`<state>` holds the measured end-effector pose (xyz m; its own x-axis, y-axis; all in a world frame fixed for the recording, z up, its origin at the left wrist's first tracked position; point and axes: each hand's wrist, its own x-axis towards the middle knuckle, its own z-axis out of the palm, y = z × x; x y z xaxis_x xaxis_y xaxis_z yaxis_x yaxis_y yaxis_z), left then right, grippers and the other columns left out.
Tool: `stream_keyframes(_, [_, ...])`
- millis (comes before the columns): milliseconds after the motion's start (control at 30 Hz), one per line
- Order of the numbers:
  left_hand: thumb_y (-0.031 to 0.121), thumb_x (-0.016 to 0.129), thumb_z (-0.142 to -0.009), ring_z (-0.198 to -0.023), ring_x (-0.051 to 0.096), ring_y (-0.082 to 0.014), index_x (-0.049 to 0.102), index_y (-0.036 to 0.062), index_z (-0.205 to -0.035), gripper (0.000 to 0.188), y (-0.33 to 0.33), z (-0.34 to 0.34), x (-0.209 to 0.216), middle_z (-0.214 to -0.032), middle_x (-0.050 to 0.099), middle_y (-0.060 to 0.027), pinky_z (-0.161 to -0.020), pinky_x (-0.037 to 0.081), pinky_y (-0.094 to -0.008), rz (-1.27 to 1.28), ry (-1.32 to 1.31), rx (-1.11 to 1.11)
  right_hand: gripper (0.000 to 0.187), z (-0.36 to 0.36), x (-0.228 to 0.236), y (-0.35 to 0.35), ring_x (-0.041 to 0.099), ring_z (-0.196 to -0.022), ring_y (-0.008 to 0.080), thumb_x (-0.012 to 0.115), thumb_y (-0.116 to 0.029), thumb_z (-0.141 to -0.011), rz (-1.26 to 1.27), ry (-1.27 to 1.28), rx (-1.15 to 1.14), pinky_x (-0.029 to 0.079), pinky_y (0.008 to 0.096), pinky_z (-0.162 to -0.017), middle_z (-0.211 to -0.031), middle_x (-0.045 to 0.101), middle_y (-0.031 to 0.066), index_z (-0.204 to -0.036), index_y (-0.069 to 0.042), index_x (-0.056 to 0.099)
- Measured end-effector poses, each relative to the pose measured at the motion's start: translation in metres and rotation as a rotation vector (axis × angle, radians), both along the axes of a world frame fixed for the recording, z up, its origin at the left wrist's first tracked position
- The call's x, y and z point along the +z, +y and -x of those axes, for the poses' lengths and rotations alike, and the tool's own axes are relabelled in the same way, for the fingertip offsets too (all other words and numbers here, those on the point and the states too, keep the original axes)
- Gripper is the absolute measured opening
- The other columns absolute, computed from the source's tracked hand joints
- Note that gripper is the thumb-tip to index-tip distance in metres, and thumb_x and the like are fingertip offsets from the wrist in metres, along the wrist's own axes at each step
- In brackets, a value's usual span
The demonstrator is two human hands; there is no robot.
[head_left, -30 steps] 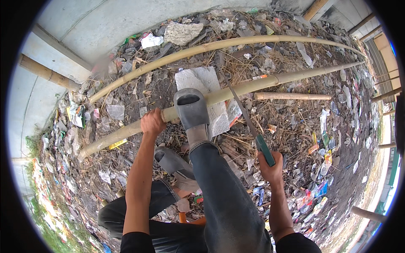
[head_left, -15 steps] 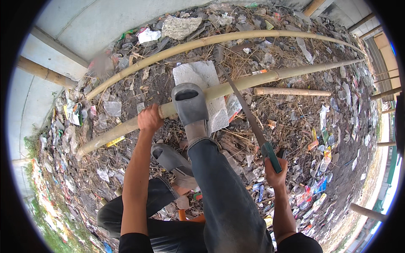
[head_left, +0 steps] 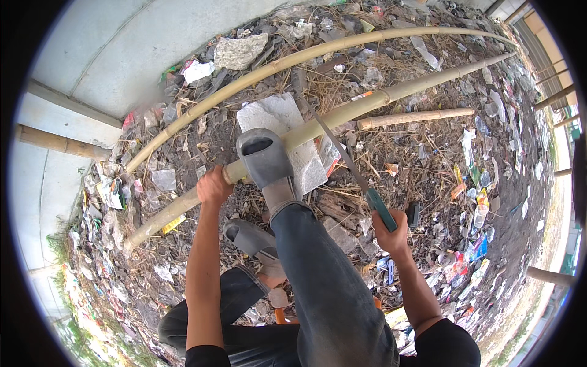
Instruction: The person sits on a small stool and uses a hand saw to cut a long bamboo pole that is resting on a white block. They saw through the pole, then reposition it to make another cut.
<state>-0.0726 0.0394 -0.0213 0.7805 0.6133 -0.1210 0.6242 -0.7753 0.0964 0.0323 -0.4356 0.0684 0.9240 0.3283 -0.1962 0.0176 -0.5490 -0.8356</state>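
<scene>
A long bamboo pole (head_left: 379, 99) lies slanting across the ground, and my left hand (head_left: 214, 185) is wrapped around it near its left end. My foot in a grey rubber clog (head_left: 264, 158) presses down on the pole, right of that hand. In my right hand (head_left: 391, 231) is the green handle of a handsaw (head_left: 348, 160). Its blade lies across the pole just right of the clog; the depth of any cut cannot be made out. Beneath the pole there is a rough pale slab (head_left: 307, 168).
A second, curved bamboo pole (head_left: 293, 59) lies farther off. A short bamboo piece (head_left: 422, 117) rests to the right. Litter and dry straw cover the dark soil. A stone chunk (head_left: 239, 52) sits near the grey wall (head_left: 110, 37). By my right hand is a small black object (head_left: 414, 214).
My right hand has pushed the saw forward, away from me, across the pole. The left hand keeps its grip, and the clog stays on the pole. The whole view has shifted slightly.
</scene>
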Motion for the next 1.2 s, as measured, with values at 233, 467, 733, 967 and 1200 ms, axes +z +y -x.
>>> stream_keyframes(233, [0.021,0.080,-0.074,-0.097,0.073,-0.0381,0.067,0.0107,-0.107,0.037,-0.004,-0.002,-0.002,-0.106,0.075,-0.0150,-0.086,0.059,-0.0489,0.002,-0.031,-0.024,0.029,-0.016,-0.014,0.022,0.048,-0.049,0.0115,0.068,-0.012,-0.090,-0.027,-0.067,0.017,0.040,0.0363,-0.049,-0.051,0.050,0.0111,-0.066,0.003,0.060])
stream_keyframes(467, [0.023,0.079,-0.077,-0.097,0.074,-0.0399,0.068,0.0124,-0.109,0.036,-0.015,-0.015,0.007,-0.105,0.076,-0.0170,-0.087,0.059,-0.0513,0.009,0.009,-0.027,0.026,-0.093,-0.042,0.101,0.048,-0.051,0.0203,0.070,-0.016,-0.086,-0.142,-0.145,0.005,0.045,0.0408,-0.055,-0.056,0.052,0.0178,-0.072,0.005,0.061])
stream_keyframes(733, [0.025,0.081,-0.076,-0.095,0.074,-0.0398,0.071,0.0143,-0.109,0.036,-0.010,-0.007,0.010,-0.103,0.076,-0.0166,-0.084,0.059,-0.0511,-0.011,0.030,0.023,0.026,0.007,0.001,-0.007,0.050,-0.047,0.0144,0.068,-0.012,-0.089,-0.015,-0.014,-0.004,0.042,0.0367,-0.049,-0.053,0.055,0.0114,-0.067,0.002,0.065])
stream_keyframes(967, [0.025,0.082,-0.075,-0.097,0.074,-0.0401,0.071,0.0141,-0.108,0.036,-0.022,-0.025,0.009,-0.102,0.076,-0.0182,-0.086,0.059,-0.0513,-0.004,0.038,-0.001,0.024,-0.117,-0.061,0.144,0.055,-0.051,0.0307,0.070,-0.015,-0.084,-0.180,-0.297,-0.049,0.048,0.0428,-0.058,-0.060,0.057,0.0225,-0.071,0.004,0.063])
stream_keyframes(1200, [0.022,0.080,-0.077,-0.097,0.074,-0.0406,0.070,0.0117,-0.109,0.035,-0.015,-0.008,0.017,-0.101,0.077,-0.0187,-0.086,0.058,-0.0516,0.014,0.060,0.042,0.030,0.045,-0.013,-0.023,0.049,-0.046,0.0125,0.068,-0.013,-0.090,-0.019,0.005,-0.123,0.043,0.0360,-0.048,-0.050,0.051,0.0075,-0.065,0.001,0.061])
